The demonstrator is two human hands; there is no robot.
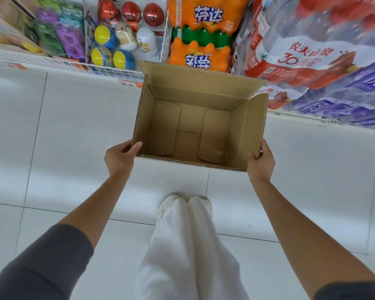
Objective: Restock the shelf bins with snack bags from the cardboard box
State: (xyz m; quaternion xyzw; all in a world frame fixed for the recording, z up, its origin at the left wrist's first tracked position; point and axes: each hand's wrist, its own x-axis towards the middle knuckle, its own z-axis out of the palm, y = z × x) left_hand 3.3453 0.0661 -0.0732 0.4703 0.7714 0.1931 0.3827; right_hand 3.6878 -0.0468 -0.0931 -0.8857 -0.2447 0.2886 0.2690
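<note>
your left hand [119, 156] and right hand [261, 162] each grip a near corner of the empty cardboard box [195, 126] — it is by the shelf [108, 69] front edge. restocking seems done; next, carry it off.

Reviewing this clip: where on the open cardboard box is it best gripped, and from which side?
Grip the cardboard box at its left and right walls by the near corners, one hand from each side, as the left hand and right hand do now. The top is open, so thumbs can hook over the rim.
</note>
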